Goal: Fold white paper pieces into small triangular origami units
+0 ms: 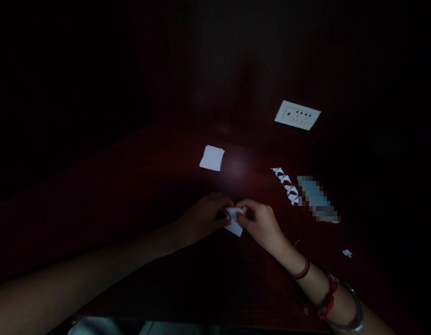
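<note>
Both my hands meet over a dark red table point(131, 195) in dim light. My left hand point(205, 216) and my right hand point(259, 222) pinch a small white piece of paper point(234, 222) between their fingertips. The paper is partly folded and touches the table with its lower corner. My right wrist wears a dark band, a red thread and a metal bangle.
A small stack of white paper squares point(212, 158) lies farther back. A row of several folded white paper pieces point(287, 184) lies to the right, beside a blurred blue flat object point(318, 199). A tiny white scrap point(347, 253) sits near the right edge. A white wall socket point(297, 115) is behind.
</note>
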The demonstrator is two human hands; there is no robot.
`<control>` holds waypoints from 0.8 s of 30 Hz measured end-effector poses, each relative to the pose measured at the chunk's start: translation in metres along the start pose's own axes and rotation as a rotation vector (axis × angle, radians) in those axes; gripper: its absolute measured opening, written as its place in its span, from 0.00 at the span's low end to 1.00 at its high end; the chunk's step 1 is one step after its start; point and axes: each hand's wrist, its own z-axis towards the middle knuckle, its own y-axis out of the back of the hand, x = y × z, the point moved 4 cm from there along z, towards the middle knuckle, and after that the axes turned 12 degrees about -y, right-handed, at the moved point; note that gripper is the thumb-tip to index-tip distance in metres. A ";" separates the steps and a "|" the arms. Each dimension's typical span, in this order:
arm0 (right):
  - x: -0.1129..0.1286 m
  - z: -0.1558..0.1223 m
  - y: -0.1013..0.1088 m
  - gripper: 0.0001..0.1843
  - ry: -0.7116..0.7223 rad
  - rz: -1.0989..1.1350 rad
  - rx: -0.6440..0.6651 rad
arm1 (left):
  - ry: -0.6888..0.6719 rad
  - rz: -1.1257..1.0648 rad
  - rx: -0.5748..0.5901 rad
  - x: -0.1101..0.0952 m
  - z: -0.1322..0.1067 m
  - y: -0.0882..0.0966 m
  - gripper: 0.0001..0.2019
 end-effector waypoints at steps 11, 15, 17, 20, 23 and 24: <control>-0.011 0.005 0.001 0.08 0.081 0.124 0.116 | -0.041 -0.031 0.019 0.002 -0.003 0.001 0.08; -0.020 0.008 -0.002 0.07 0.046 0.175 0.203 | -0.016 -0.072 0.050 0.004 -0.004 0.001 0.07; -0.022 0.009 -0.003 0.06 0.047 0.190 0.192 | -0.013 -0.082 0.065 0.002 -0.004 0.002 0.07; -0.025 0.010 -0.006 0.06 0.019 0.228 0.190 | -0.003 -0.062 0.066 -0.001 -0.004 0.003 0.07; -0.026 0.011 -0.008 0.08 -0.005 0.247 0.178 | 0.029 -0.018 0.028 0.000 -0.004 0.002 0.07; -0.025 0.011 -0.008 0.08 -0.002 0.250 0.166 | 0.048 0.006 0.003 0.002 -0.005 0.002 0.07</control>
